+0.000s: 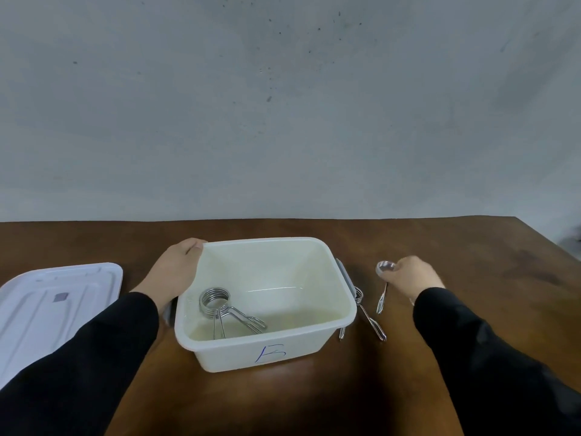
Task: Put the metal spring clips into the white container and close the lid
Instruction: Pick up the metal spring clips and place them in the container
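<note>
The lid [56, 305] was cut off by the left edge. The container [267, 344] hid part of the clip [366, 313] beside its right wall. The right hand [412, 275] covered most of the clip it held [384, 283], which was blurred. Fingers of the left hand [176, 269] were hidden behind the container's wall.

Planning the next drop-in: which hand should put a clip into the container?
Right. The right hand already grips a spring clip beside the container, while the left hand steadies its rim.
</note>
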Available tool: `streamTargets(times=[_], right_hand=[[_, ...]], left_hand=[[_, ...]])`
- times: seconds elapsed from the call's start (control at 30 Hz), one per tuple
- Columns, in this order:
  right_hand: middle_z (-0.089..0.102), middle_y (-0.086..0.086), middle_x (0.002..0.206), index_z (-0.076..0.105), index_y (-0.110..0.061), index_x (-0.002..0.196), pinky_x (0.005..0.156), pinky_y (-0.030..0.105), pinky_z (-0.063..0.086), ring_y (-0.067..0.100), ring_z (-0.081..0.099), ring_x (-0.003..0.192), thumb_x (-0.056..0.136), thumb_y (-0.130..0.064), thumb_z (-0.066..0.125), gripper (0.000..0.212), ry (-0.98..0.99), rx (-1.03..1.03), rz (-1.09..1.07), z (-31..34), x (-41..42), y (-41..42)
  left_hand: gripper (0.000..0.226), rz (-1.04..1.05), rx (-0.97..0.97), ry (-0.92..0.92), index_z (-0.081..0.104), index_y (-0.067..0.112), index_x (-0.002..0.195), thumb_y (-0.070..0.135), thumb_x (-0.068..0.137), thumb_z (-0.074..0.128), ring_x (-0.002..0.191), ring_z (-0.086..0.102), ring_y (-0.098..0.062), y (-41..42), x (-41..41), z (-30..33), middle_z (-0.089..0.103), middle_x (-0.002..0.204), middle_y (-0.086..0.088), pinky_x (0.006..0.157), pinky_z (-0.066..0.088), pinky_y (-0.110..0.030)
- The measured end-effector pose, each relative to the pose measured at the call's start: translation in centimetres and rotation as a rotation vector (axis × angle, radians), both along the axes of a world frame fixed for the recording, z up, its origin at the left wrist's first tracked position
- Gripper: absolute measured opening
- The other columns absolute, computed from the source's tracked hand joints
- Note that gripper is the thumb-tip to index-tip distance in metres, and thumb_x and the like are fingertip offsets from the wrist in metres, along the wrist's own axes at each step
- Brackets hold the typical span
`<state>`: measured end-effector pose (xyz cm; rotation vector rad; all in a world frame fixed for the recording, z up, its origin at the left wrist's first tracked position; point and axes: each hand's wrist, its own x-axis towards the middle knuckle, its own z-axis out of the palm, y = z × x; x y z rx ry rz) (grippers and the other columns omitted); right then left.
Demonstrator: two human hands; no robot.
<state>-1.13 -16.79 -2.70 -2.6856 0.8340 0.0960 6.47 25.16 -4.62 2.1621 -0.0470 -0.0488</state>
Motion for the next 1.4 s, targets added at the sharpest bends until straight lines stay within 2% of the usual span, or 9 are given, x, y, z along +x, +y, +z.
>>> streamTargets(times=[0.17, 0.27, 0.5, 0.67, 0.9, 0.97, 1.03, 1.13, 1.4], right_hand=[[0.074, 0.009, 0.078, 0.068, -0.014, 0.078, 0.065, 0.033, 0.050, 0.024, 0.066, 0.072, 0.083, -0.035, 0.067, 0.021, -0.244, 0.015, 0.219, 11.0, 0.8, 7.4], [0.075, 0.011, 0.082, 0.071, -0.008, 0.083, 0.069, 0.035, 0.054, 0.028, 0.070, 0.078, 0.084, -0.042, 0.067, 0.034, -0.173, 0.016, 0.420, 13.4, 1.1, 14.1], [0.053, -0.002, 0.057, 0.050, -0.015, 0.059, 0.051, 0.026, 0.035, 0.020, 0.055, 0.055, 0.083, -0.042, 0.055, 0.036, 0.247, -0.247, 0.584, 2.3, 4.8, 19.5], [0.051, -0.001, 0.063, 0.055, -0.013, 0.075, 0.070, 0.030, 0.043, 0.026, 0.056, 0.071, 0.088, -0.040, 0.056, 0.030, 0.345, -0.229, 0.500, -2.1, 5.7, 19.2], [0.063, 0.004, 0.089, 0.067, -0.014, 0.099, 0.083, 0.034, 0.045, 0.031, 0.062, 0.092, 0.089, -0.042, 0.059, 0.030, 0.417, -0.253, 0.578, -2.0, 6.0, 18.9], [0.073, 0.007, 0.092, 0.070, -0.013, 0.098, 0.084, 0.035, 0.053, 0.029, 0.068, 0.086, 0.093, -0.038, 0.057, 0.029, 0.282, -0.072, 0.546, 0.6, 6.2, 17.5], [0.071, 0.008, 0.074, 0.067, -0.009, 0.084, 0.066, 0.033, 0.053, 0.025, 0.064, 0.058, 0.096, -0.038, 0.056, 0.033, -0.030, 0.199, 0.407, 4.2, 5.9, 15.0], [0.063, 0.008, 0.066, 0.068, -0.007, 0.083, 0.058, 0.032, 0.051, 0.022, 0.056, 0.051, 0.098, -0.038, 0.055, 0.036, -0.342, 0.228, 0.222, 7.3, 5.3, 8.5], [0.066, 0.004, 0.119, 0.061, -0.017, 0.120, 0.089, 0.034, 0.055, 0.021, 0.063, 0.101, 0.096, -0.031, 0.063, 0.028, 0.240, 0.105, 0.258, -2.1, 2.2, 3.7]], left_hand=[[0.035, -0.007, 0.011, 0.011, 0.065, 0.013, 0.120, 0.025, 0.104, 0.036, 0.104, 0.059, -0.023, -0.1, 0.0, 0.3, 0.067, 0.113, -0.005, 0.082, 0.038, -0.031], [0.034, -0.004, 0.008, 0.007, 0.065, 0.013, 0.119, 0.025, 0.104, 0.036, 0.103, 0.059, -0.023, 0.0, 0.0, 0.3, 0.067, 0.110, -0.004, 0.079, 0.039, -0.030], [0.034, -0.014, -0.023, 0.018, 0.064, 0.018, 0.115, 0.028, 0.105, 0.033, 0.096, 0.060, -0.019, 0.3, -0.1, 0.0, 0.066, 0.103, 0.001, 0.069, 0.041, -0.023], [0.036, -0.013, -0.013, 0.037, 0.063, 0.020, 0.119, 0.032, 0.104, 0.033, 0.103, 0.061, -0.022, 0.5, -0.1, -0.1, 0.066, 0.110, 0.000, 0.085, 0.046, -0.036], [0.037, -0.017, 0.019, 0.030, 0.062, 0.019, 0.120, 0.032, 0.104, 0.032, 0.102, 0.059, -0.020, 0.4, -0.1, -0.1, 0.066, 0.111, -0.001, 0.084, 0.045, -0.035], [0.038, -0.014, 0.031, 0.032, 0.062, 0.020, 0.122, 0.032, 0.104, 0.031, 0.103, 0.059, -0.021, 0.4, 0.0, -0.1, 0.066, 0.113, -0.001, 0.085, 0.045, -0.035], [0.038, -0.006, 0.042, 0.025, 0.063, 0.018, 0.123, 0.031, 0.104, 0.032, 0.103, 0.058, -0.021, 0.3, 0.1, -0.2, 0.066, 0.113, -0.001, 0.083, 0.042, -0.034], [0.037, 0.009, 0.051, -0.004, 0.062, 0.014, 0.124, 0.027, 0.105, 0.033, 0.102, 0.055, -0.020, 0.0, 0.0, -0.1, 0.063, 0.112, -0.001, 0.083, 0.037, -0.031], [0.037, 0.023, 0.095, -0.026, 0.065, 0.010, 0.123, 0.024, 0.104, 0.036, 0.103, 0.058, -0.026, -0.3, 0.2, 0.1, 0.067, 0.112, -0.008, 0.082, 0.037, -0.032]])
